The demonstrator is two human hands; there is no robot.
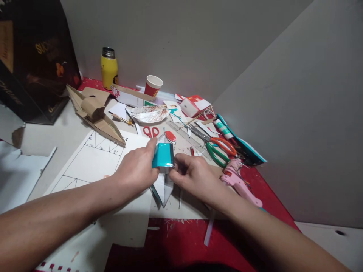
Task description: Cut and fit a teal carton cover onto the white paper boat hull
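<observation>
Both of my hands hold a small piece of shiny teal paper [162,155] folded over a pointed white card shape [163,189]. My left hand [138,169] pinches its left edge, thumb on top. My right hand [193,174] pinches the right lower edge with its fingertips. The piece lies over a white sheet with drawn pencil lines [93,158] on the red-covered table [181,241].
A cardboard boat model [95,113] lies at the back left beside a dark box [31,60]. Behind are a yellow flask [109,68] and a paper cup [153,85]. Red scissors [151,131], orange and green scissors [218,147], a ruler [184,136] and a pink glue gun [239,181] lie to the right.
</observation>
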